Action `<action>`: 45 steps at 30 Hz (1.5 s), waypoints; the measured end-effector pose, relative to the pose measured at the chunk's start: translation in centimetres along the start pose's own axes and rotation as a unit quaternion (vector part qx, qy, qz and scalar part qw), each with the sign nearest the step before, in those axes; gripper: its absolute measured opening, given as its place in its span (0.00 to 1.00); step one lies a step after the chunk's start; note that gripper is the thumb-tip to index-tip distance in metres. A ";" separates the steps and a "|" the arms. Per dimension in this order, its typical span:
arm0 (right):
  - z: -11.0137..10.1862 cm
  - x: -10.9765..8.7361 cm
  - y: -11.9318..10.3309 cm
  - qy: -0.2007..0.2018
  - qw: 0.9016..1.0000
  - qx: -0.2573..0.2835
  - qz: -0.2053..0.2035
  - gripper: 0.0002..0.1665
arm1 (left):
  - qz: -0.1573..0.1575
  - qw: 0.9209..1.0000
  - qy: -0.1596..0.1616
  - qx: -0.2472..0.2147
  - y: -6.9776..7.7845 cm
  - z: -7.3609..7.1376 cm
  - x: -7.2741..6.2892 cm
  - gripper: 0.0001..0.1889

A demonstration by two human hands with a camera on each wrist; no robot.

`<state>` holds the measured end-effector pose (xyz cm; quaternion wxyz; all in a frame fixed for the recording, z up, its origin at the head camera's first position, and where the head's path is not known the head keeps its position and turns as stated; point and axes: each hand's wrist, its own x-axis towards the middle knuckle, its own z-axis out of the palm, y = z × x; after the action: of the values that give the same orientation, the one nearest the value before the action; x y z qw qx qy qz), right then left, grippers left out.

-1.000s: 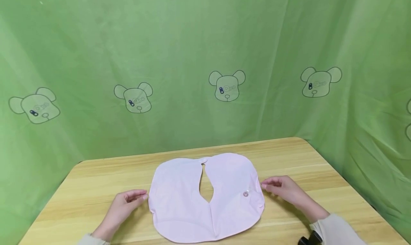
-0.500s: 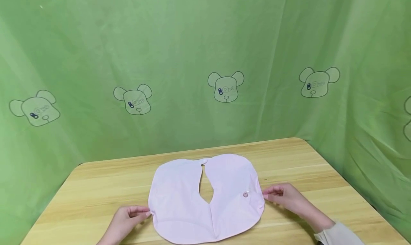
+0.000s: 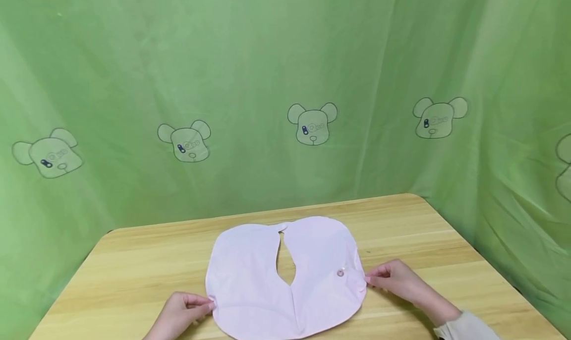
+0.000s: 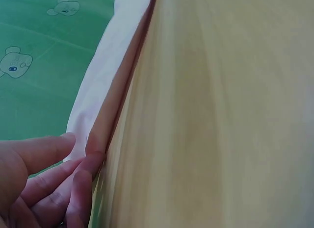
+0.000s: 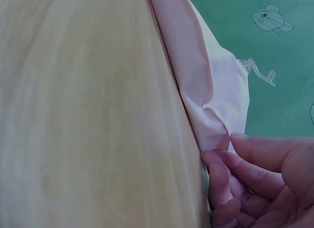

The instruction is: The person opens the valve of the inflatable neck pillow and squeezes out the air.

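Note:
A pale pink inflatable neck pillow [image 3: 250,270] lies flat and slack on the wooden table [image 3: 401,226]. Its two arms meet at the far side under a small tab [image 3: 283,227], leaving a slit-like gap in the middle. A clear air valve [image 3: 340,272] sits on its right half and sticks up in the right wrist view. My left hand [image 3: 180,312] pinches the pillow's left edge, thumb above and fingers below, as the left wrist view shows. At the right edge, my right hand [image 5: 265,176] pinches the seam between thumb and forefinger.
A green curtain [image 3: 250,72] printed with bear heads hangs behind the table and down both sides. The table's far edge lies a short way beyond the pillow. Light sleeve fabric [image 3: 466,327] covers the right forearm.
Both hands have slid nearer along the pillow's sides. The left hand, slightly apart from the edge a second ago, now pinches it. The pillow has barely shifted; the view tilts slightly up.

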<state>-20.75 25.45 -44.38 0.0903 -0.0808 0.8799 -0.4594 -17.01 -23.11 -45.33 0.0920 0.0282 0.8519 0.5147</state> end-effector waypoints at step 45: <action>0.9 0.5 -0.4 0.003 0.999 0.034 0.018 0.11 | -0.019 0.998 0.037 -0.055 -0.1 1.1 0.5 0.12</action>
<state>-20.98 24.47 -44.61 0.0989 -0.0603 0.8654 -0.4875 -17.26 -22.11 -45.96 0.0720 -0.0121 0.8256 0.5595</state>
